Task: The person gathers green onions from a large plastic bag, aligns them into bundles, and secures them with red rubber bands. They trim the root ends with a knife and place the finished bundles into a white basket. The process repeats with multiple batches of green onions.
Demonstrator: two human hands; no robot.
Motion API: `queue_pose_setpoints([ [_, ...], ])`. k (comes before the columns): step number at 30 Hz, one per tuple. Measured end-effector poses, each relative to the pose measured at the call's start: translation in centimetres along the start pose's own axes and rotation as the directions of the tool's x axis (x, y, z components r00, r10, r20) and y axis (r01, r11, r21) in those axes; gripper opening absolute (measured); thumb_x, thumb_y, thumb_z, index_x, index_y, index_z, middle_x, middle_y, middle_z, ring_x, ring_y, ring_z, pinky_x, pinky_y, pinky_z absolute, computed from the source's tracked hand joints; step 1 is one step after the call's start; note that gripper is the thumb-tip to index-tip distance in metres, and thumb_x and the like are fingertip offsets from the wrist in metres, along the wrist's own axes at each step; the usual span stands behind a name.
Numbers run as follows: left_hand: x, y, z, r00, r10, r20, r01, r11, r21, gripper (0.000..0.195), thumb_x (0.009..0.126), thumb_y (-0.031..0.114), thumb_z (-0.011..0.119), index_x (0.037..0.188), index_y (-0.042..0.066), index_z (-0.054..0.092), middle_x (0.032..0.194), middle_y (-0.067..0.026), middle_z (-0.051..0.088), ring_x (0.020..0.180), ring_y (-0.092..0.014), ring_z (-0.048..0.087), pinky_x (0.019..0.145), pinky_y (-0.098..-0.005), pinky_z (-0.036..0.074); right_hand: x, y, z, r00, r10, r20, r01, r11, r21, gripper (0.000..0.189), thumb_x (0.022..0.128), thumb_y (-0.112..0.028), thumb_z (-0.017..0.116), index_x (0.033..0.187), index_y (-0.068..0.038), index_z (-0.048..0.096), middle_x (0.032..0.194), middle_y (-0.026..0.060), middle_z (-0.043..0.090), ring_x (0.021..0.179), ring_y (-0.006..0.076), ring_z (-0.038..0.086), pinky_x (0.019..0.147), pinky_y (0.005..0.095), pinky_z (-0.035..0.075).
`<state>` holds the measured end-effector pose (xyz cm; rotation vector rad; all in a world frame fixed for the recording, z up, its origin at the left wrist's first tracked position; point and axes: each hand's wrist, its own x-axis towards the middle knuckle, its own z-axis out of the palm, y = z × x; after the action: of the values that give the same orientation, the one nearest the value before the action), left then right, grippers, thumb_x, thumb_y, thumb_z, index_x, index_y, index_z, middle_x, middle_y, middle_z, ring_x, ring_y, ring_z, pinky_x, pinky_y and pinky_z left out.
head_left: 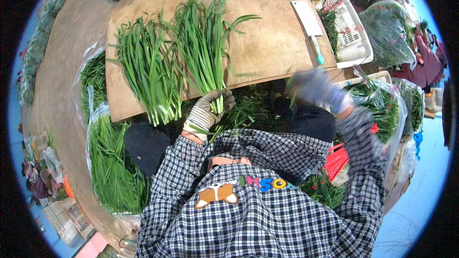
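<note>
My left hand [211,109], in a striped glove, grips the pale stalk ends of a bunch of garlic chives [202,43]. Its leaves fan out over a wooden board [265,39], while the held ends overhang the near edge. A second pile of chives [148,64] lies beside it on the left, stalk ends towards me. My right hand [313,87], gloved too, is raised off the board's near right edge and smeared by motion. A thin green strip shows at its fingers; whether it holds this I cannot tell. A cleaver [308,21] with a turquoise handle end lies on the board's right side.
A white plastic crate [353,39] with leaf scraps stands right of the board. Bags of chives [111,165] sit by my left leg, with another bag [374,104] on the right. Red strips [336,161] hang near my right arm. Loose leaves lie below the board's edge.
</note>
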<state>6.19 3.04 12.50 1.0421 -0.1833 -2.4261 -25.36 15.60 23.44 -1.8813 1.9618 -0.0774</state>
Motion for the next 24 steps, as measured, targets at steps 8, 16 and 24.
queue_pose_setpoints([
  [8, 0.0, -0.2, -0.2, 0.996, 0.020, -0.091, -0.011, 0.996, 0.093, 0.013, 0.088, 0.009, 0.058, 0.097, 0.001, 0.063, 0.082, -0.0088, 0.066, 0.070, -0.024, 0.065, 0.080, -0.0437, 0.057, 8.8, 3.8, -3.4, 0.646, 0.065, -0.760, -0.301, 0.937, -0.176, 0.025, 0.096, -0.013, 0.045, 0.116, -0.002, 0.056, 0.103, 0.0090, 0.063, 0.093, 0.0195, 0.062, 0.079, 0.0318, 0.053],
  [16, -1.3, 0.8, 0.2, 0.999, -0.040, 0.019, 0.040, 0.999, -0.014, 0.021, 0.085, 0.013, 0.064, 0.102, 0.002, 0.061, 0.081, -0.0056, 0.065, 0.067, -0.020, 0.063, 0.084, -0.0476, 0.054, 13.5, -11.8, 13.6, 0.932, 0.222, -0.288, -0.174, 0.968, 0.183, 0.017, 0.078, -0.019, 0.064, 0.090, -0.007, 0.061, 0.078, 0.0145, 0.067, 0.079, 0.0338, 0.067, 0.066, 0.0447, 0.052],
  [24, -1.1, 0.7, 1.0, 0.996, 0.076, 0.039, -0.078, 0.996, 0.044, 0.019, 0.090, 0.017, 0.060, 0.102, 0.002, 0.062, 0.084, -0.0092, 0.067, 0.071, -0.023, 0.065, 0.083, -0.0436, 0.055, 8.1, -9.1, 9.1, 0.913, 0.407, 0.023, -0.301, 0.636, 0.711, 0.027, 0.084, -0.032, 0.064, 0.095, -0.008, 0.067, 0.088, 0.0145, 0.069, 0.080, 0.0332, 0.066, 0.071, 0.0404, 0.051],
])
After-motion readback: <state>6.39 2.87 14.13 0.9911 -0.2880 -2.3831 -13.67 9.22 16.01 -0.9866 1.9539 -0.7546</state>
